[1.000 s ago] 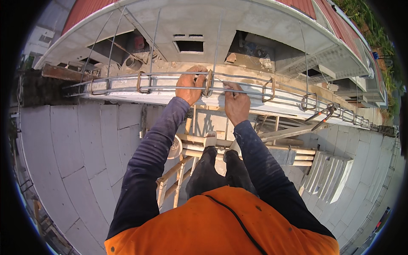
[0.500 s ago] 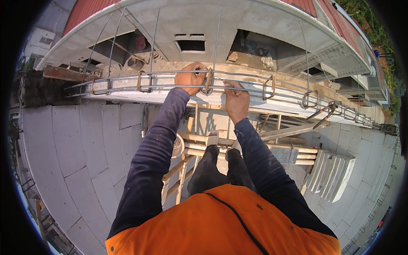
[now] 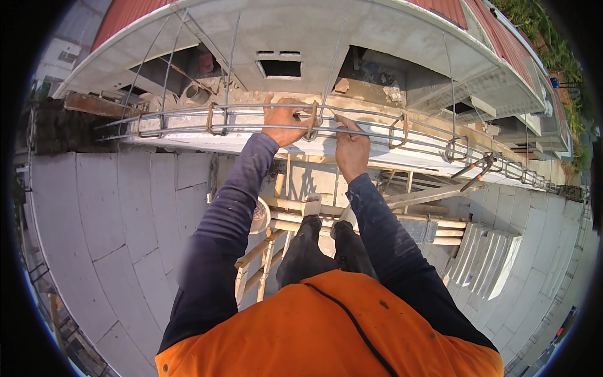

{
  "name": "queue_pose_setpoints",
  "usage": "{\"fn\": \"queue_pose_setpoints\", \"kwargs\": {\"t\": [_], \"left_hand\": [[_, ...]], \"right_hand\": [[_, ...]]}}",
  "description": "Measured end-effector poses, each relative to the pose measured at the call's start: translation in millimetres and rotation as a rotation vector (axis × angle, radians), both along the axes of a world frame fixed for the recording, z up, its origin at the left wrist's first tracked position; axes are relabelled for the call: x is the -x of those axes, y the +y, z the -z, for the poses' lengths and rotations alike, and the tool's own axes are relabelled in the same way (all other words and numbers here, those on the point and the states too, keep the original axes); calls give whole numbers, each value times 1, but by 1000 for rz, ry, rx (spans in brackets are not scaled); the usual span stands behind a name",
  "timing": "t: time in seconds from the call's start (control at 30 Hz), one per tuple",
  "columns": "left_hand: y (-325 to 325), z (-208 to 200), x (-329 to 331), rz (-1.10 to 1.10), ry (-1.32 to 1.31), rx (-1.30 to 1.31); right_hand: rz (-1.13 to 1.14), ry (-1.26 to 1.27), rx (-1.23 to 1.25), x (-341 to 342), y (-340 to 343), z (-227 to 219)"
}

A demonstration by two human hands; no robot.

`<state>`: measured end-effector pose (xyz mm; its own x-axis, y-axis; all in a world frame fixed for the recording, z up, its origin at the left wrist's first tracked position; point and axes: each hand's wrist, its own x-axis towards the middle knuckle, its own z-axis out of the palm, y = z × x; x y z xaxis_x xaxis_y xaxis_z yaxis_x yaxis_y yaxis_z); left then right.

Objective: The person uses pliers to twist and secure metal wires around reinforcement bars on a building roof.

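Note:
A long rebar cage (image 3: pixel 251 129) lies along the top of a pale wall, its bars running left to right with square stirrups. My left hand (image 3: pixel 284 122) reaches over the bars, its fingers curled against a rusty stirrup (image 3: pixel 312 120) near the middle. Just right of that stirrup, my right hand (image 3: pixel 352 149) is closed in a pinch by the bars; a thin wire seems to run from its fingertips toward the stirrup, though it is very small. A steel rod (image 3: pixel 334 60) rises from beside the stirrup, leaning right.
Pincers (image 3: pixel 475 171) with orange-marked handles hang on the cage at right. Below stand a wooden scaffold (image 3: pixel 270 251), a round bucket (image 3: pixel 261 215) and stacked pale blocks (image 3: pixel 483 261). Several upright rods (image 3: pixel 451 81) rise from the cage. Beyond is a building with a red roof (image 3: pixel 132 19).
The rod's top has swung to the right. My left hand and the stirrup have shifted slightly right, and the left fingers have changed position. My right hand stays in nearly the same place.

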<state>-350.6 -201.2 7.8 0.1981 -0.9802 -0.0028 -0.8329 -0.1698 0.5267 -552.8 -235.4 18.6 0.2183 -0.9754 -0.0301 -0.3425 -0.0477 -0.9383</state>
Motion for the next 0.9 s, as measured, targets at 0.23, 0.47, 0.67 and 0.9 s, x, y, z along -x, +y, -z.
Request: {"fn": "queue_pose_setpoints", "kwargs": {"t": [0.23, 0.47, 0.67, 0.9], "left_hand": [[-7, -5, 16, -57, -38, -15], [-7, 16, 9, -97, -8, 78], [-20, -5, 22, -129, 7, -1], [-23, -10, 25, -182, 84, 88]], "right_hand": [[21, -118, -109, -14, -4, 5], [251, -281, -531, -31, 5, -10], [46, 74, 230, -14, -22, 48], [69, -413, -554, -36, -3, -8]]}}
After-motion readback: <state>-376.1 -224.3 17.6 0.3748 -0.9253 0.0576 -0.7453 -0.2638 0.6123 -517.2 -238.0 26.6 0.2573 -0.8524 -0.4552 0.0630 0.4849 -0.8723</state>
